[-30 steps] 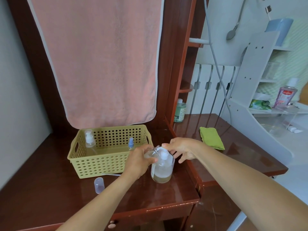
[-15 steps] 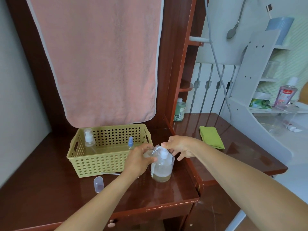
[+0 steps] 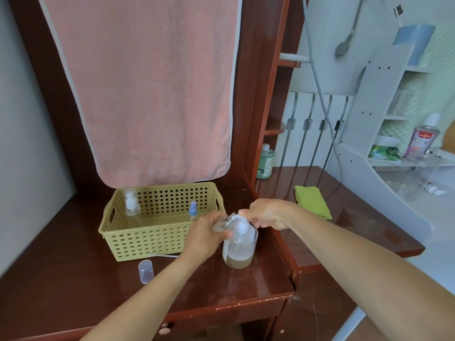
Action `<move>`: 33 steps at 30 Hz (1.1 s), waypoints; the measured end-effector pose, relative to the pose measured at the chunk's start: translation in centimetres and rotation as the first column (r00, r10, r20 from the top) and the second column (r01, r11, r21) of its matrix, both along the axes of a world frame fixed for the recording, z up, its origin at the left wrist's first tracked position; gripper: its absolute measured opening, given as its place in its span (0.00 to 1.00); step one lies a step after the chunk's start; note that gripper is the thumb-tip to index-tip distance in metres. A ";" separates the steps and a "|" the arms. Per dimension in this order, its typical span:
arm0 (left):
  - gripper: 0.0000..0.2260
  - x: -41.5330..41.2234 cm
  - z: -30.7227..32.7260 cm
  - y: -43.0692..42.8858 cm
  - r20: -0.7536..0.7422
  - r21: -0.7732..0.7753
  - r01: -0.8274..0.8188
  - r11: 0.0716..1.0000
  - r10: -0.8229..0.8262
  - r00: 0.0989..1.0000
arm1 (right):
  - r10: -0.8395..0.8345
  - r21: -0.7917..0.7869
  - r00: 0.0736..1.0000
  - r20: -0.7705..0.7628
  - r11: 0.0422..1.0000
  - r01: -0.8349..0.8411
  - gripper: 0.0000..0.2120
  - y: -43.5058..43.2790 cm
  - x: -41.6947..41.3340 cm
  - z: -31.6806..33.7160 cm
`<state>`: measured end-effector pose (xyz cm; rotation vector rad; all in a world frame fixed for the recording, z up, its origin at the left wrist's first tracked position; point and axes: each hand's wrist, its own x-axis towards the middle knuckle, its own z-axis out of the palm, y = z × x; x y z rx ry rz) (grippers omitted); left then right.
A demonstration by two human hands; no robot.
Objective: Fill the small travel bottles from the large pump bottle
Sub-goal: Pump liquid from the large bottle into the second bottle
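The pump bottle (image 3: pixel 237 249) stands on the table (image 3: pixel 73 279), just right of the basket (image 3: pixel 147 237). The left hand (image 3: pixel 205 236) grips a small bottle (image 3: pixel 226 222), tilted against the pump spout. The right hand (image 3: pixel 268 214) curls its fingers over the pump head.

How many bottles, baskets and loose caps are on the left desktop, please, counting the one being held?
Bottles: 4 (large pump bottle, travel bottle, foam-pump bottle, blue spray bottle)
Basket: 1
Loose cap: 1
Total: 6
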<state>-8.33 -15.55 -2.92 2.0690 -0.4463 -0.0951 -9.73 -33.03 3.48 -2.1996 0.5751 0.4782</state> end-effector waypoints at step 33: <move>0.11 -0.5 0.8 0.4 0.008 -0.015 0.004 1.000 -0.004 1.000 | 0.029 -0.002 1.000 0.002 1.000 -0.029 0.25 -0.5 0.5 0.6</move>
